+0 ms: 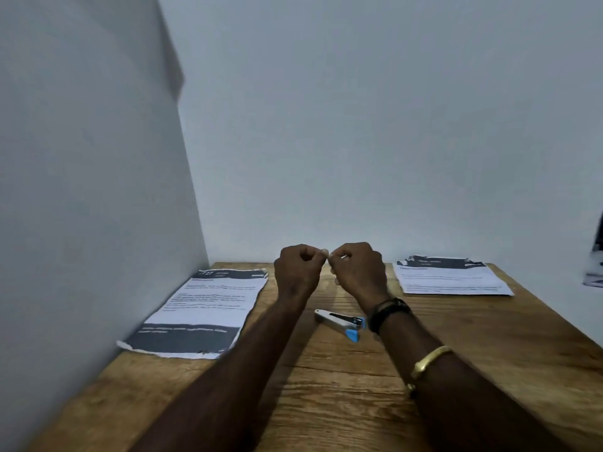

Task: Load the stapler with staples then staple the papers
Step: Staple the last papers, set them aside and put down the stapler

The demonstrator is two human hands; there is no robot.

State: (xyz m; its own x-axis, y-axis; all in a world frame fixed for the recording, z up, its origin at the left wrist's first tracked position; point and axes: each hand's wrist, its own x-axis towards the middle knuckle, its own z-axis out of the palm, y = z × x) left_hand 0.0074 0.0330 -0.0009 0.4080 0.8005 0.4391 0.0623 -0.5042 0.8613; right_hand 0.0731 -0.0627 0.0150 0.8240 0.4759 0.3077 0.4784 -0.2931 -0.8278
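Observation:
A small silver stapler (pixel 336 319) with blue parts lies on the wooden table (pixel 326 386), between my forearms and below my right wrist. Raised above the table, my left hand (pixel 298 269) and my right hand (pixel 357 267) meet at the fingertips. Both are closed, pinching something tiny and pale between them; it is too small to identify. One stack of printed papers (pixel 202 311) lies at the left by the wall. A second paper stack (pixel 450 278) lies at the back right.
White walls close the table at the left and at the back. A dark object (pixel 595 256) shows at the right edge of the view. My right arm wears a dark wristband and a gold bangle.

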